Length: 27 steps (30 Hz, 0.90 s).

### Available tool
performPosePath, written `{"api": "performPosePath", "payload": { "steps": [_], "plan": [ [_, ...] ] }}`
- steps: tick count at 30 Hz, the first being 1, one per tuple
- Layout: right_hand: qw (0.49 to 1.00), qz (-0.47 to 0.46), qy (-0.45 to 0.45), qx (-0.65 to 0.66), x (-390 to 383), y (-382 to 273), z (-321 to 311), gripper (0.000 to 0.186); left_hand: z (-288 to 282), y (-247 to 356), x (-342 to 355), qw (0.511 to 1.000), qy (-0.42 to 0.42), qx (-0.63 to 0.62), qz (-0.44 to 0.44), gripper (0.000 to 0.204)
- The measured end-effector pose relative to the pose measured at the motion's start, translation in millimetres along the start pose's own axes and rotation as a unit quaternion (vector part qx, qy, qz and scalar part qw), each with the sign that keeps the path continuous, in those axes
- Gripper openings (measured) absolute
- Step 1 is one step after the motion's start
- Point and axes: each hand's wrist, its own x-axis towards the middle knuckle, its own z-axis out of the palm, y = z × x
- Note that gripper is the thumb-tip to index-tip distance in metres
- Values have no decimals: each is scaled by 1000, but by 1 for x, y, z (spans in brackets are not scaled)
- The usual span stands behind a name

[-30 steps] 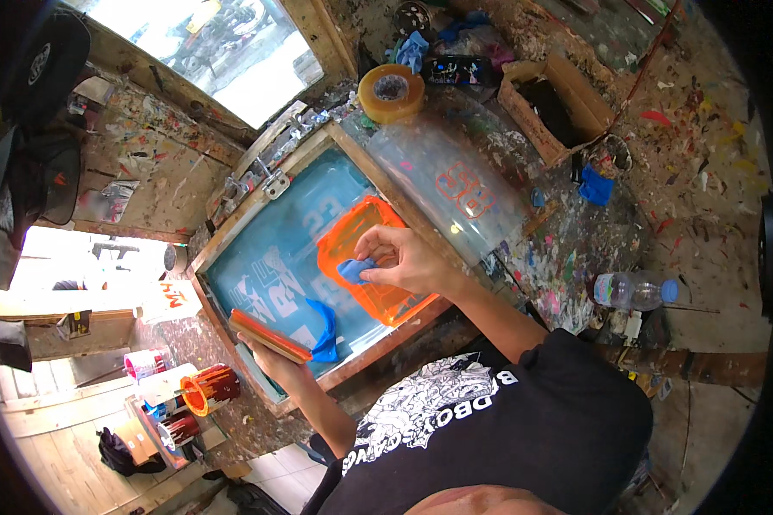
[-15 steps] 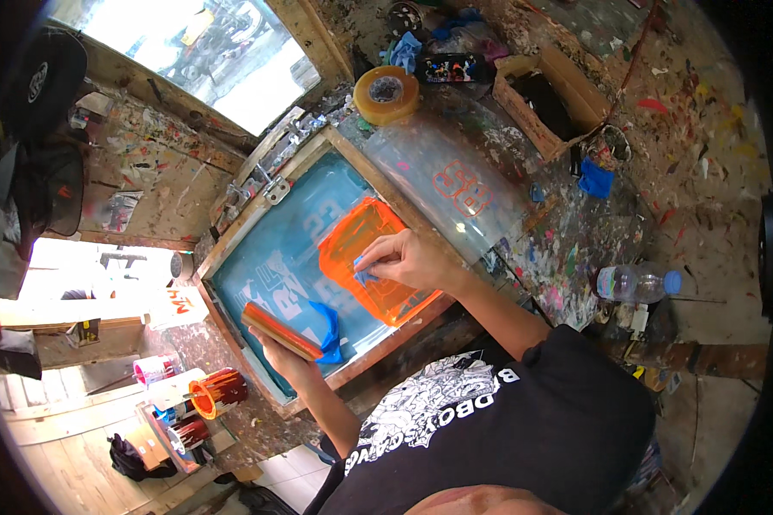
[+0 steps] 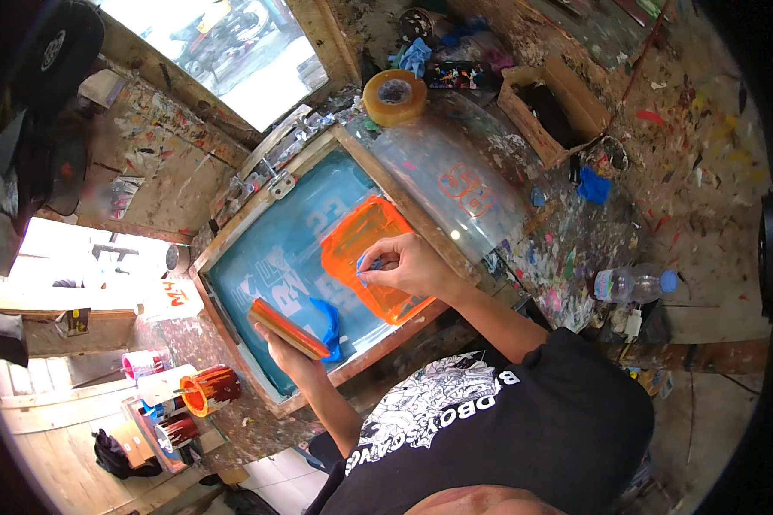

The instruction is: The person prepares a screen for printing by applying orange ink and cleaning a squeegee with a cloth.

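"What does the left hand have?"
"It grips an orange-smeared, flat wooden squeegee over the near left part of the wood-framed blue mesh screen; most fingers are hidden."
"And the right hand?"
"Pinched narrow on a small blue scrap over the screen's right half (mostly covered by fingers, so its shape is unclear)."
"Beneath that?"
"Glossy orange ink on the screen, partly hidden. I can't tell whether the scrap touches it. A crumpled bright-blue strip lies on the screen beside the squeegee's end."
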Motion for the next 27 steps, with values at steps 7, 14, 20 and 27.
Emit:
{"api": "performPosePath", "payload": {
  "steps": [7,14,20,27],
  "plan": [
    [1000,-2,-14,7,0,-5,9,17,-10,-4,1,999,23,-35,-19,59],
    [999,6,-46,18,5,5,17,21,-22,-10,1,997,16,-70,-30,45],
    [992,57,-75,88,5,3,17,26,-19,-11,-2,996,5,-85,-23,45],
    [992,20,-90,87,4,-10,16,24,2,-2,-6,997,39,-37,-50,45]
  ]
}}
